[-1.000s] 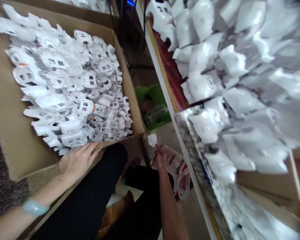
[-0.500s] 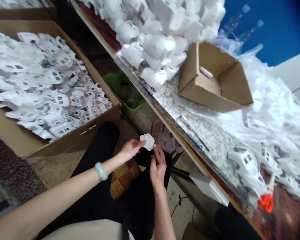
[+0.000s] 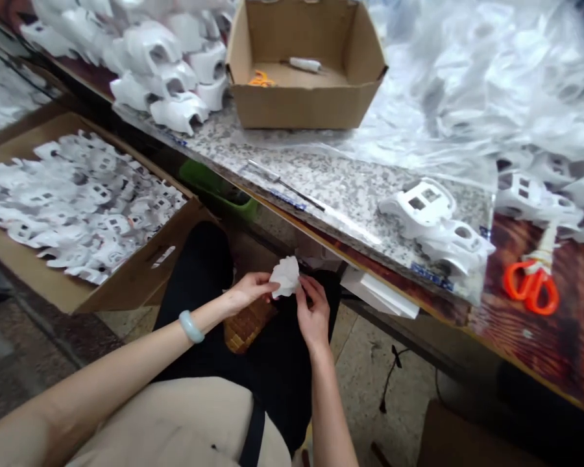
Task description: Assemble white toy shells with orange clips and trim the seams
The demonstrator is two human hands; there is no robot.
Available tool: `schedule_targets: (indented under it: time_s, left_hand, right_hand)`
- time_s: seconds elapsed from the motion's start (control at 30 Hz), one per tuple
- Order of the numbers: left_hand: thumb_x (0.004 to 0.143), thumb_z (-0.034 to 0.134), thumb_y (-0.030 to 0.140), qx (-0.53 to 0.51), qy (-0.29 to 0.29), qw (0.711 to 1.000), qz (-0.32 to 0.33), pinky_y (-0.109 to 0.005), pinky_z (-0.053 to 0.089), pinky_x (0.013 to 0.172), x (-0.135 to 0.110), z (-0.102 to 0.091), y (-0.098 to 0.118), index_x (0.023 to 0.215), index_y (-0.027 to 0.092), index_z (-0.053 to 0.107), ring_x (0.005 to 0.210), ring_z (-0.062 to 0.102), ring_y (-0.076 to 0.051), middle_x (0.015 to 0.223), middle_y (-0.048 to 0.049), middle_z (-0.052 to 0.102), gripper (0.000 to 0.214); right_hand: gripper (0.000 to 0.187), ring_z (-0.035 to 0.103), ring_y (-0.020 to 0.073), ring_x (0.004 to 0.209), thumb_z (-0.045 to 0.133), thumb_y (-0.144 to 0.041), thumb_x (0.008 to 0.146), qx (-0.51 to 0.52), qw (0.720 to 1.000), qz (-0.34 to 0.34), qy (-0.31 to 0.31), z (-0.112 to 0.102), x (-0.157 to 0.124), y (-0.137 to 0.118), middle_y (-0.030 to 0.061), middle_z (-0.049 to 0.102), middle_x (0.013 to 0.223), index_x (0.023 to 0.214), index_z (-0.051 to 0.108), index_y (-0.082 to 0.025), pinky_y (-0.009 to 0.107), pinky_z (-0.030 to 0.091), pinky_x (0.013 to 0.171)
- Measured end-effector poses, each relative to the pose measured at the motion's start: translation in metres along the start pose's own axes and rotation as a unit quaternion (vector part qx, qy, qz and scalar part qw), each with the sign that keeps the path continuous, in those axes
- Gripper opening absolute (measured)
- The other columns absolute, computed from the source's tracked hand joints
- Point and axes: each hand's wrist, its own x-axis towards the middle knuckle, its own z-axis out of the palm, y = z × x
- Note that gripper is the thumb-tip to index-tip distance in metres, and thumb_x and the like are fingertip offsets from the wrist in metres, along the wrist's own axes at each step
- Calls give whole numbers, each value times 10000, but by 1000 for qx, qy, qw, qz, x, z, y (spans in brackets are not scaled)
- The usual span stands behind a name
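Observation:
Above my lap, between both hands, is a small thin white piece (image 3: 286, 275) with an uneven edge, like crumpled tissue; its exact kind is unclear. My left hand (image 3: 253, 290), below a pale bangle (image 3: 191, 327), pinches its left side between thumb and fingers. At the right edge, the bent fingers of my right hand (image 3: 314, 310) close on the same piece. The nearest table edge lies just beyond my hands.
Left of my legs stands a large cardboard box (image 3: 131, 263) of white moulded plastic parts. On the table are an open carton (image 3: 304, 107), more white parts (image 3: 425, 201), a thin dark-tipped tool (image 3: 287, 183), orange-handled scissors (image 3: 530, 285) and clear plastic sheeting (image 3: 491, 71).
My view has turned to the right, so the table, carton and scissors appear more squarely in front. Both hands keep hold of the white piece, which now shows a slightly different tilt.

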Motion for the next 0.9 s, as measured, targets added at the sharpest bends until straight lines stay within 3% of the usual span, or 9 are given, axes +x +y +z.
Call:
schedule_targets:
  time_s: [0.2,0.37,0.47,0.63,0.77,0.9]
  left_hand:
    - [694,675,392,83,-70,994,-22,-219,413,556,-3,21,23,779,129,660,572,509,-102,654,-4,618,277]
    - [690,671,406,124,-179,976,-27,-220,411,557,6,59,20,774,139,658,597,526,-112,672,-1,613,280]
    - [699,651,400,142,-252,956,-46,-219,416,558,10,90,6,731,141,643,590,533,-112,657,-5,612,261]
    - [693,628,381,170,-330,924,-90,-222,429,546,10,138,-16,719,144,611,555,532,-111,598,11,576,240]
    - [677,630,364,187,-342,914,-115,-225,432,550,9,164,-28,720,142,598,559,535,-112,593,19,565,228]
    - [670,636,379,199,-328,914,-131,-229,425,552,10,177,-35,709,144,584,557,534,-113,585,19,569,244]
  right_hand:
    - [273,515,213,1077,613,-339,785,6,1000,5,21,-20,-12,-9,66,582,1137,1033,682,-250,380,380,969]
    - [148,550,201,997,656,-344,737,41,989,67,128,-49,-46,-3,46,633,1011,799,688,-213,356,391,937]
    - [209,590,173,815,609,-377,769,80,956,147,241,-74,-79,15,37,652,841,796,642,-173,318,458,792]
    - [244,577,124,637,501,-413,794,178,865,231,409,-117,-132,47,-4,621,717,809,527,-171,250,470,601]
    - [231,578,116,632,531,-411,757,241,821,240,458,-139,-152,58,-5,625,753,791,486,-187,241,478,560]
    - [236,582,116,641,541,-410,754,269,806,233,473,-150,-158,64,10,631,783,800,489,-184,237,486,549]
